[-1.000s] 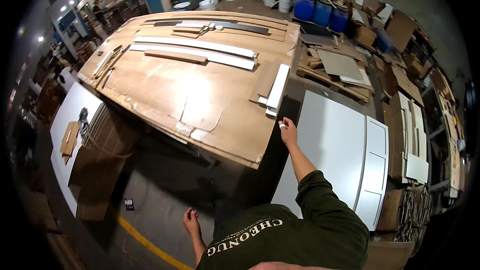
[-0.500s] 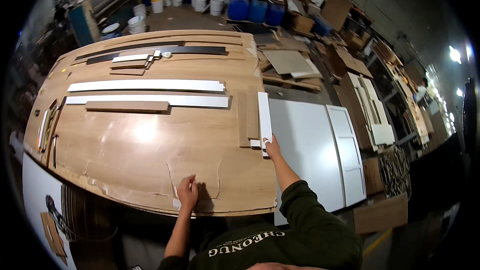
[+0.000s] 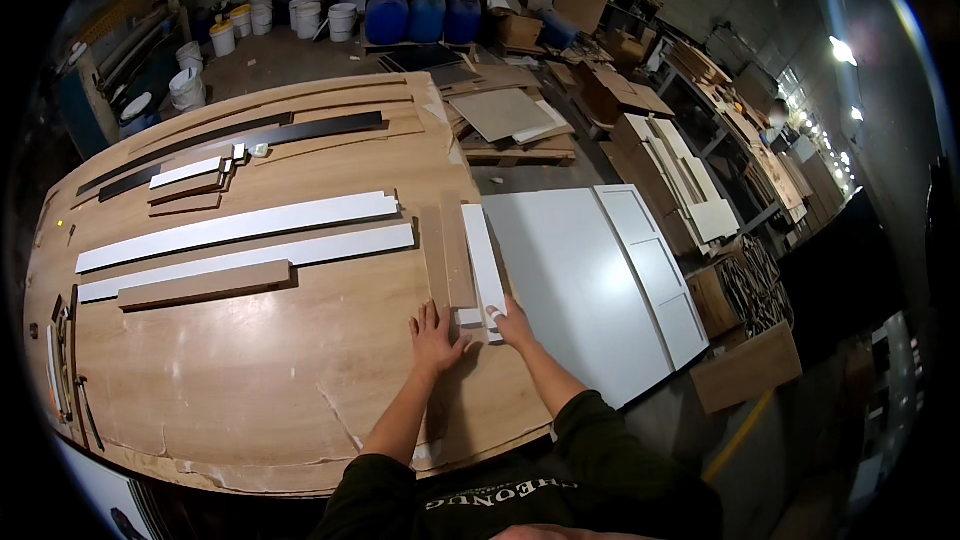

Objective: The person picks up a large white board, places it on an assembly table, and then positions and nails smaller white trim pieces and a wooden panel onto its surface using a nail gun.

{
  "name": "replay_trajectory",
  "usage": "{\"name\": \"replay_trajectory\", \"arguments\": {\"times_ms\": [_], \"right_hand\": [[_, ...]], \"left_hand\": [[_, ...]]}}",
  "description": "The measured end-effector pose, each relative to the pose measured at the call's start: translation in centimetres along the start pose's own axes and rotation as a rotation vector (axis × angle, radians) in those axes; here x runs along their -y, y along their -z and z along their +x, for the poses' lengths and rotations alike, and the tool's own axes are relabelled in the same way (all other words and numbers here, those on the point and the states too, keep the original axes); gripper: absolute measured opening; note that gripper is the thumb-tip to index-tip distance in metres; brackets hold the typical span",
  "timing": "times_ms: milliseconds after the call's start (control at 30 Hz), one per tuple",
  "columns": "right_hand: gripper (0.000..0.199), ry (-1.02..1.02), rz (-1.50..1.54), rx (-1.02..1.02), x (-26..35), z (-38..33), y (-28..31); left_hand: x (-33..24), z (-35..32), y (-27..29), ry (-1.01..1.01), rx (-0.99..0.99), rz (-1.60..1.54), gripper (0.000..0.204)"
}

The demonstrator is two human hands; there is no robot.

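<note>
My left hand (image 3: 434,338) lies flat and spread on the wooden tabletop (image 3: 250,380), just left of a small white offcut (image 3: 468,317). My right hand (image 3: 512,321) rests with its fingers on the near end of a narrow white strip (image 3: 481,258) that runs away from me along the table's right edge. A brown strip (image 3: 455,255) lies beside the white one on its left. Both dark sleeves come in from the lower edge.
Two long white strips (image 3: 240,228) and a brown strip (image 3: 205,285) lie across the table's left half; dark strips (image 3: 240,135) lie further back. A big white panel (image 3: 575,285) and a panelled door (image 3: 655,265) sit right of the table. Blue barrels (image 3: 425,15), white buckets and board stacks stand behind.
The view has swung closer over the table. My left hand has come up from the table's near edge to lie beside my right hand, which stays at the white strip's end.
</note>
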State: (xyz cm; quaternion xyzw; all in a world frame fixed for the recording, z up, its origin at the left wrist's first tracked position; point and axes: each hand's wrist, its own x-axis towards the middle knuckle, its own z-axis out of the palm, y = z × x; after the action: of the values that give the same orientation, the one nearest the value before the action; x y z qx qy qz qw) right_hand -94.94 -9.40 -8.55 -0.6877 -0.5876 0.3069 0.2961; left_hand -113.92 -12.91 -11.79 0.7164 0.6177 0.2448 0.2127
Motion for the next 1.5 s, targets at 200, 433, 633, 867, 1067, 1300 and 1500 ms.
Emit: {"name": "replay_trajectory", "arguments": {"times_ms": [200,433,633,867,1067,1300,1500], "right_hand": [[0.054,-0.089,-0.079,0.094,-4.5,-2.3,-0.7],[0.044,-0.051,0.305,0.118,-9.9,-4.0,-0.9],[0.052,0.030,0.244,0.116,-7.9,-3.9,-1.0],[0.054,0.095,0.220,0.159,-2.8,-5.5,0.6],[0.055,0.157,0.174,0.031,-3.5,-4.9,0.9],[0.071,0.655,0.230,-0.048,1.8,-6.0,1.9],[0.078,0.839,0.393,0.392,9.7,-12.1,-3.7]], "left_hand": [[-0.2,-4.0,0.2,-0.026,0.002,0.029,0.082],[-1.5,-7.9,0.8,-0.003,0.097,0.079,0.077],[-0.5,-7.7,-0.1,-0.031,0.044,0.077,0.080],[-1.4,-11.2,0.9,0.147,0.042,0.155,0.090],[-4.3,-24.1,3.2,0.485,-0.162,0.166,0.076],[-11.2,-51.5,-7.8,1.598,-0.577,-0.239,0.087],[-15.1,-63.5,-18.1,2.189,-0.542,-0.715,0.080]]}}
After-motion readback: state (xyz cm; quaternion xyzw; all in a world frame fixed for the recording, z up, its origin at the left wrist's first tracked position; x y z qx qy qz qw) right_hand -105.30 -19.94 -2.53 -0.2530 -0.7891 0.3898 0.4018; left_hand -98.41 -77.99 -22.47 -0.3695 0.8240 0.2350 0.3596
